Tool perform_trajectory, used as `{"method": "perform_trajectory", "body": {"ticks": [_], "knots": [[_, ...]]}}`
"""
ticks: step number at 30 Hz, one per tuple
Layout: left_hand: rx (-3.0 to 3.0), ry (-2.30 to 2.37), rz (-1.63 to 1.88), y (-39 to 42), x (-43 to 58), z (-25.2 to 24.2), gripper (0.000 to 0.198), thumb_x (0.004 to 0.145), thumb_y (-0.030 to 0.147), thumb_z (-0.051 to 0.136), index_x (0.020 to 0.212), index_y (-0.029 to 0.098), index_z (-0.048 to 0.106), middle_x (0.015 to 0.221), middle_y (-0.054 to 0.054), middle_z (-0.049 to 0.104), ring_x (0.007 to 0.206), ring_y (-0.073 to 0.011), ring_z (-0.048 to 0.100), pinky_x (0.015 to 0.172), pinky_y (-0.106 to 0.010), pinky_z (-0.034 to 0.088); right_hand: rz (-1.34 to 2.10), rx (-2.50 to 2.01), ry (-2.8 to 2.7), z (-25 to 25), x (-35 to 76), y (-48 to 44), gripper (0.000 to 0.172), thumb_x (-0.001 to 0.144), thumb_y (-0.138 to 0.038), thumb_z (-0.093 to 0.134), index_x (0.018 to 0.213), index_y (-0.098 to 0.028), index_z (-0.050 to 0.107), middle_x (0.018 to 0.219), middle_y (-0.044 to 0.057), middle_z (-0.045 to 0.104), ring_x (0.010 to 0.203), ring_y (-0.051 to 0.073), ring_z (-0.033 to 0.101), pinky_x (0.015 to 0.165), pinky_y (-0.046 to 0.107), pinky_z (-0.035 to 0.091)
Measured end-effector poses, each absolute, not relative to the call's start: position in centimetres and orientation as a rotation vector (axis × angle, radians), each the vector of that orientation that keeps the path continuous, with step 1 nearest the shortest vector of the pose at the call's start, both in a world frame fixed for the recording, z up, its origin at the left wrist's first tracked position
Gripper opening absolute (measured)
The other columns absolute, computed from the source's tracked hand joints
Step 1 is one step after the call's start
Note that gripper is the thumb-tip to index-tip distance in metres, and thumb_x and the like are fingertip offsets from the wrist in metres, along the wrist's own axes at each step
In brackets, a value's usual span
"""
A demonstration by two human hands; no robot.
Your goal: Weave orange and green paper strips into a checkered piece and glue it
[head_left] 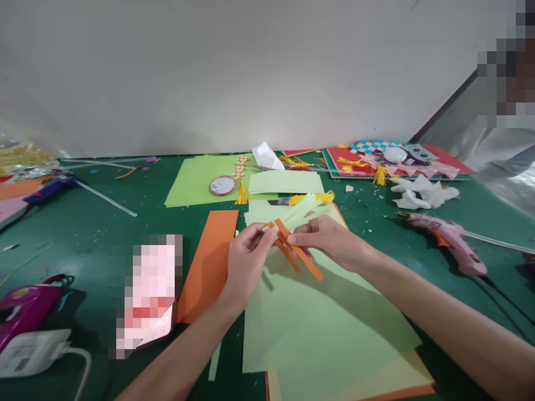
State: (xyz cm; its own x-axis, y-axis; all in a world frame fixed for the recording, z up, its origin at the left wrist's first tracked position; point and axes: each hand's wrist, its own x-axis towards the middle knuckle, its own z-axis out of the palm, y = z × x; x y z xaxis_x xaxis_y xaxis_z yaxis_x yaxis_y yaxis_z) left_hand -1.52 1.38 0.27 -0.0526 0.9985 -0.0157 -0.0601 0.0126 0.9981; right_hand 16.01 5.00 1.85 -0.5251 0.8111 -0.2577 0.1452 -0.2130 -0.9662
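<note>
Orange paper strips [310, 265] crossed with pale green paper strips [301, 210] are held in front of me. My left hand [246, 262] is closed, pinching the upper left end of the orange strips between thumb and fingers. From the other side my right hand [330, 239] is closed too, its thumb pressing on an orange strip. Exactly how the strips cross is partly hidden by the fingers. Below both hands lie large pale green sheets [317, 323]. An orange paper piece [209, 262] lies left of my left hand. Just beyond the strips is a yellow craft knife [309, 199].
A phone [152, 289] and a magenta tool [29, 306] with a white plug lie on the left. The pink glue gun [449, 242] rests on the right, trailing its cord. Behind are green sheets [188, 178], a tasselled ornament [241, 192], crumpled tissue [424, 192] and a white wall.
</note>
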Motion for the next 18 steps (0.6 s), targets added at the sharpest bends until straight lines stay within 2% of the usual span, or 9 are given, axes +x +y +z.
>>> {"method": "perform_trajectory", "body": {"ticks": [3, 6, 8, 10, 12, 13, 18], "knots": [[1.088, 1.211, 1.306, 1.61, -1.65, -0.17, 0.02, 0.082, 0.037, 0.066, 0.077, 0.019, 0.063, 0.075, 0.001, 0.062, 0.074, -0.0134, 0.058, 0.072, -0.023, 0.048, 1.859, -1.169, -1.529, 2.44, 16.18, 5.07, 0.021, 0.07, -0.032, 0.076, 0.078, -0.015, 0.065, 0.063, 0.0, 0.065, 0.057, 0.011, 0.054, 0.057, 0.026, 0.042], [1.063, 1.193, 1.319, 1.84, -1.68, -0.48, 0.02, 0.082, 0.038, 0.065, 0.084, 0.018, 0.066, 0.079, -0.001, 0.064, 0.076, -0.0152, 0.06, 0.073, -0.026, 0.049, 1.903, -1.168, -1.476, 2.66, 16.19, 5.06, 0.043, 0.069, -0.027, 0.077, 0.108, -0.019, 0.059, 0.073, 0.0, 0.071, 0.06, 0.013, 0.059, 0.059, 0.026, 0.045], [1.049, 1.177, 1.317, 1.96, -1.69, -0.53, 0.021, 0.083, 0.038, 0.064, 0.085, 0.018, 0.067, 0.08, -0.002, 0.065, 0.077, -0.0157, 0.061, 0.073, -0.027, 0.049, 1.853, -1.203, -1.534, 2.68, 16.16, 5.13, 0.037, 0.069, -0.029, 0.076, 0.103, -0.019, 0.063, 0.071, 0.0, 0.07, 0.062, 0.014, 0.06, 0.061, 0.027, 0.046], [1.042, 1.176, 1.312, 2.03, -1.71, -0.53, 0.021, 0.083, 0.038, 0.064, 0.084, 0.017, 0.067, 0.079, -0.002, 0.065, 0.076, -0.0155, 0.061, 0.073, -0.027, 0.049, 1.717, -1.288, -1.653, 2.68, 16.16, 5.28, 0.02, 0.069, -0.033, 0.075, 0.08, -0.017, 0.069, 0.065, 0.002, 0.067, 0.073, 0.018, 0.061, 0.065, 0.028, 0.045], [1.051, 1.197, 1.305, 2.07, -1.76, -0.53, 0.021, 0.083, 0.039, 0.064, 0.082, 0.018, 0.067, 0.077, -0.001, 0.064, 0.074, -0.0148, 0.059, 0.073, -0.026, 0.049, 1.588, -1.362, -1.743, 2.69, 16.2, 5.41, 0.021, 0.067, -0.035, 0.074, 0.059, -0.017, 0.067, 0.06, 0.003, 0.063, 0.088, 0.022, 0.06, 0.069, 0.028, 0.044], [1.061, 1.215, 1.305, 2.08, -1.79, -0.53, 0.021, 0.083, 0.039, 0.064, 0.082, 0.018, 0.067, 0.076, -0.001, 0.063, 0.074, -0.0143, 0.058, 0.072, -0.026, 0.048, 1.572, -1.381, -1.75, 2.68, 16.23, 5.45, 0.022, 0.066, -0.035, 0.074, 0.056, -0.018, 0.067, 0.06, 0.003, 0.062, 0.091, 0.022, 0.06, 0.068, 0.027, 0.044], [1.119, 1.293, 1.285, 2.08, -1.95, -0.47, 0.024, 0.083, 0.041, 0.064, 0.077, 0.018, 0.065, 0.075, 0.001, 0.061, 0.071, -0.0118, 0.054, 0.066, -0.022, 0.043, 1.783, -1.373, -1.614, 2.57, 16.32, 5.26, 0.019, 0.063, -0.031, 0.077, 0.069, -0.018, 0.065, 0.067, -0.001, 0.065, 0.063, 0.012, 0.057, 0.056, 0.024, 0.038]]}}
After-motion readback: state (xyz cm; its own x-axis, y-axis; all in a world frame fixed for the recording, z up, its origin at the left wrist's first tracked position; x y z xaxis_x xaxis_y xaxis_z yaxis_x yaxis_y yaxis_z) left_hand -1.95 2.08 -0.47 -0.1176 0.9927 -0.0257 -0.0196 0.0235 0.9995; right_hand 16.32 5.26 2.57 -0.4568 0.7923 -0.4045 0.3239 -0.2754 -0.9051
